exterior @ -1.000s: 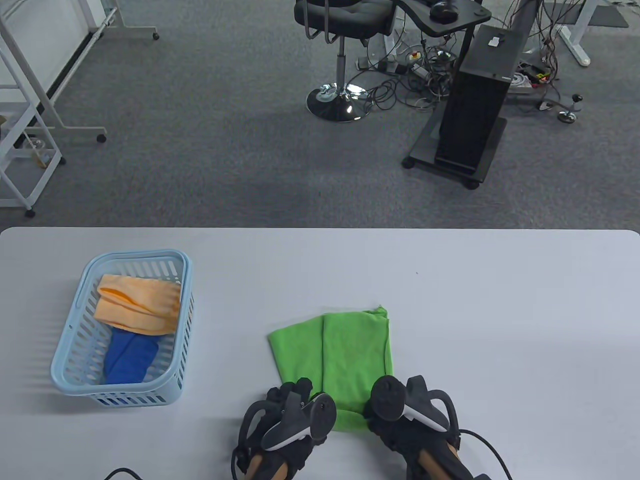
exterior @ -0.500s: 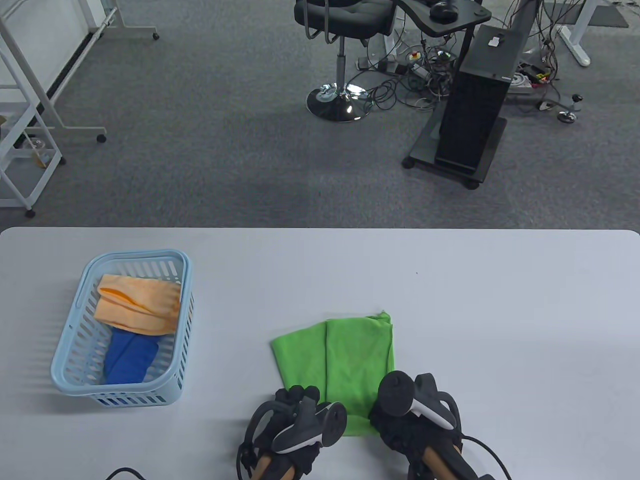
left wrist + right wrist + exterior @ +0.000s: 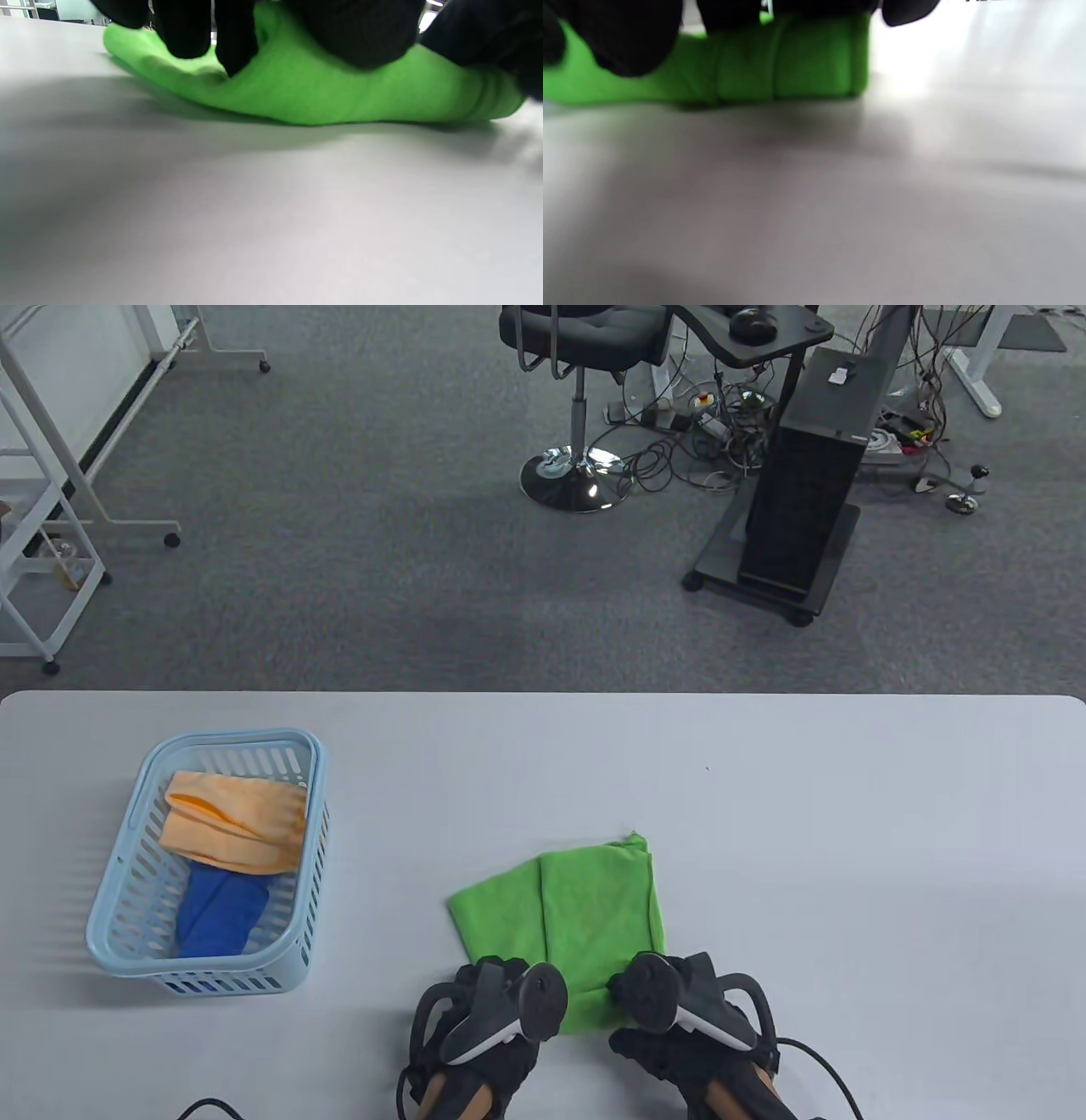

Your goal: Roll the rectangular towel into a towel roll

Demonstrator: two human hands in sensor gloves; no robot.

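Table view — green towel [image 3: 585, 908] has shifted left.

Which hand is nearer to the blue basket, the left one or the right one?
Left. The left hand is at the green towel's near-left corner, on the side of the basket; the right hand is farther away.

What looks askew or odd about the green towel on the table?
The green towel lies slightly skewed: a lower layer sticks out unevenly on its left side, and a small corner pokes up at its far end. Both hands, the left hand and the right hand, grip its near edge.
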